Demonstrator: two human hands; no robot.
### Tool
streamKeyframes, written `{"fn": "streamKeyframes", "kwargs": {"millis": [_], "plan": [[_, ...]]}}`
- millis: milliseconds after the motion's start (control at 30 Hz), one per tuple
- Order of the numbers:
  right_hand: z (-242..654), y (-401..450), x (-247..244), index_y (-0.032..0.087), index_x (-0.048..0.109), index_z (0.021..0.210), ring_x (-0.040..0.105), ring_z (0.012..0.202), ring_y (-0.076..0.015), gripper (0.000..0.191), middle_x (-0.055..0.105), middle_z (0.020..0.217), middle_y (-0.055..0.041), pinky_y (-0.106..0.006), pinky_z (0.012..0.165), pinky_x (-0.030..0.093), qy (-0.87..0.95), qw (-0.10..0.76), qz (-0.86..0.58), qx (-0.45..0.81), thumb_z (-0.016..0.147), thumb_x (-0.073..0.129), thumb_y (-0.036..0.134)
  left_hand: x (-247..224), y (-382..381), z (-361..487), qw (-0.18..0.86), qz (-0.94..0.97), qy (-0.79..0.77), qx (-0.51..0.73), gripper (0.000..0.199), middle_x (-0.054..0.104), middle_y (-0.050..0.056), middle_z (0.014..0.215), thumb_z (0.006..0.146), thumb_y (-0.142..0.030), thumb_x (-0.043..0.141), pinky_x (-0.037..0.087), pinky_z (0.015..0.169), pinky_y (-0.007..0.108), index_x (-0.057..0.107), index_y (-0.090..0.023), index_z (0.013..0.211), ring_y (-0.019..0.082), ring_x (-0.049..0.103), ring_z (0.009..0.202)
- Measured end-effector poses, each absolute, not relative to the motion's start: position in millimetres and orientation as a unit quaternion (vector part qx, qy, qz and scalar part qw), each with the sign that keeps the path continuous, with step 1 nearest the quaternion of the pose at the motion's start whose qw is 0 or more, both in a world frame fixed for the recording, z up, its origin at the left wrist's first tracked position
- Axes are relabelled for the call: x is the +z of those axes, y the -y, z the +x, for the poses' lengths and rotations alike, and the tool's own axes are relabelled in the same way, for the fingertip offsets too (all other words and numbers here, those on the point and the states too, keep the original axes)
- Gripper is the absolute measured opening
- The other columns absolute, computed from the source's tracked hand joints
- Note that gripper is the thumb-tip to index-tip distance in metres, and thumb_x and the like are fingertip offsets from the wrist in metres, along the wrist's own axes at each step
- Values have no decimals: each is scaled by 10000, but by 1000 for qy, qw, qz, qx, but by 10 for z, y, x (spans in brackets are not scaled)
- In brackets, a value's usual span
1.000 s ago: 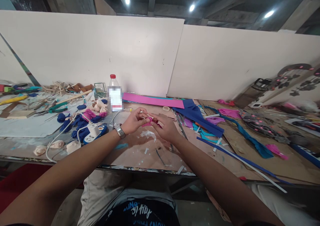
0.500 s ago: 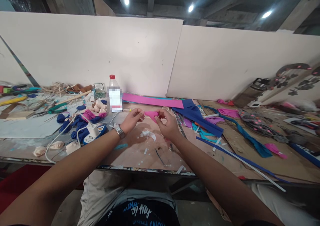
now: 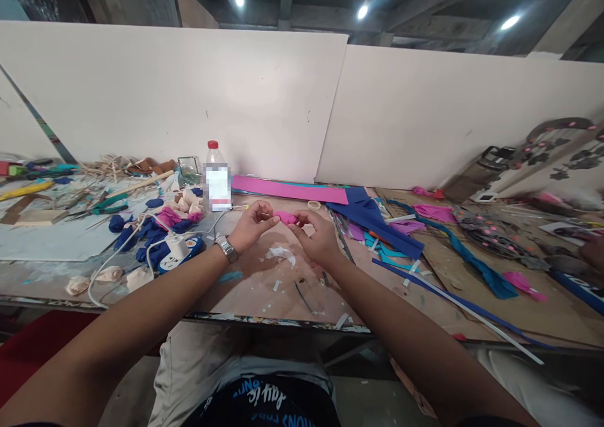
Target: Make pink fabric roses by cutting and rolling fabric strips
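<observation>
Over the middle of the worktable [image 3: 255, 295], a small piece of pink crepe paper [image 3: 285, 217] is stretched between my two hands. My left hand [image 3: 252, 227] pinches its left end between thumb and fingers. The other end sits in the fingertips of my right hand [image 3: 316, 233]. The piece looks bunched and folded; fingers cover both its ends. Just behind my hands lies a long flat strip of pink paper [image 3: 292, 189], with dark blue paper [image 3: 377, 222] at its right. A ring of tape [image 3: 314, 205] rests near my right hand.
On the left are a bottle with a red cap [image 3: 213, 145], a power strip [image 3: 182, 257] with a white cable, crumpled blue paper roses [image 3: 123, 235], cream ones [image 3: 109, 273] and pliers [image 3: 108, 205]. At right lie cardboard [image 3: 453, 282], a teal twisted strip [image 3: 472, 260] and another person's hand [image 3: 593, 251].
The pink piece is now more bunched and narrower between my fingertips. My hands have barely shifted. Another person's hand has come in at the right edge.
</observation>
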State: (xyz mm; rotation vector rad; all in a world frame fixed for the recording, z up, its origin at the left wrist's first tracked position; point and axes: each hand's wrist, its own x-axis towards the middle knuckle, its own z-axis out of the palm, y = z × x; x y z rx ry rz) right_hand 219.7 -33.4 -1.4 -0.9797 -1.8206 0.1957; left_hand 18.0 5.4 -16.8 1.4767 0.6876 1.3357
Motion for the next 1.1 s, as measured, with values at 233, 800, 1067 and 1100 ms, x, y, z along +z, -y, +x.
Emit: {"fn": "streamKeyframes", "kwargs": {"millis": [233,800,1067,1100], "plan": [[2200,341,6,223,701,1079,669,831,-210,203,747,970,-51,-361,800,527,757,511,-397,88,904,707,325,-162,-43,175,477,605,-306,559,407,566,-28,820,717,-430,864,428,708,261,574,-194,877,107,522,731],[2169,359,-15,228,694,1077,666,820,-210,219,746,982,-59,-372,802,538,767,509,-384,73,918,694,378,-227,-26,188,539,636,-282,475,359,721,49,932,787,-497,800,461,773,303,791,-195,981,164,589,817],[2183,342,-25,212,691,1074,654,831,-213,228,737,990,-66,-372,806,538,749,523,-395,97,912,687,372,-202,-26,194,528,627,-292,492,325,657,17,770,739,-489,834,429,716,292,757,-178,792,143,543,731],[2184,338,-27,209,690,1075,652,833,-213,226,736,994,-68,-372,807,537,746,525,-396,102,912,687,367,-191,-23,194,520,628,-294,498,318,648,12,756,736,-480,837,420,706,288,749,-177,771,138,535,721]]}}
